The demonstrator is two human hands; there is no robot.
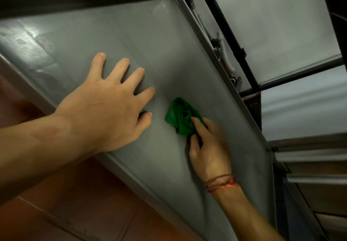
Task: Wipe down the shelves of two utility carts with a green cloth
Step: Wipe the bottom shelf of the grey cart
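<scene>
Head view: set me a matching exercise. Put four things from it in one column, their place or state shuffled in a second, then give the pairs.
Column one:
1. left hand
2. right hand
3. green cloth
4. grey hoses

Column two:
a. bunched up on the grey shelf
b. outside the shelf's rim
c. flat on the shelf, fingers spread
d. red thread round its wrist

Pairs: 1-c, 2-d, 3-a, 4-b.

Both forearms (249, 214) are bare. Thin red and orange threads (221, 183) are wound several times round the wrist of the right hand (208, 147). Behind the left hand (105, 109), the forearm carries a faint oval mark (47, 132).
</scene>
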